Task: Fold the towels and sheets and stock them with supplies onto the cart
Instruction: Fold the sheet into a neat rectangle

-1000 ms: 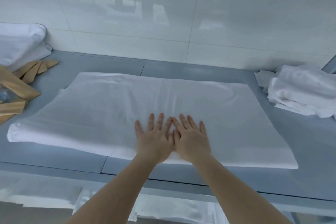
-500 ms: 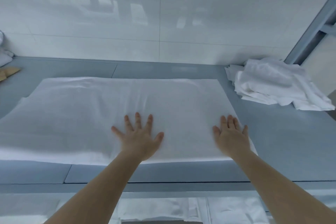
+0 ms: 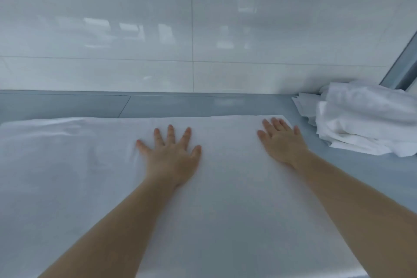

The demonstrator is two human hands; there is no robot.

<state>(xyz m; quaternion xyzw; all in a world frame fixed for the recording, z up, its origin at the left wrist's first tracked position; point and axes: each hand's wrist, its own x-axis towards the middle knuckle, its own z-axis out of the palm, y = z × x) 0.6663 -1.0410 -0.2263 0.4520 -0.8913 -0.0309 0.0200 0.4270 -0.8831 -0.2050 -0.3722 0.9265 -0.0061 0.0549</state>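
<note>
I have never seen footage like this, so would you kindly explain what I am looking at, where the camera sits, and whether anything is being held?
There is no machine here: a person works bare-handed, and the single camera is worn on their head, looking forward and down. Both arms reach out over a grey table against a white tiled wall. A white sheet lies spread flat on it. The left hand and right hand press on the sheet with straight fingers, the right near its far right corner. Nothing is gripped. A crumpled pile of white linen lies at the right.
</note>
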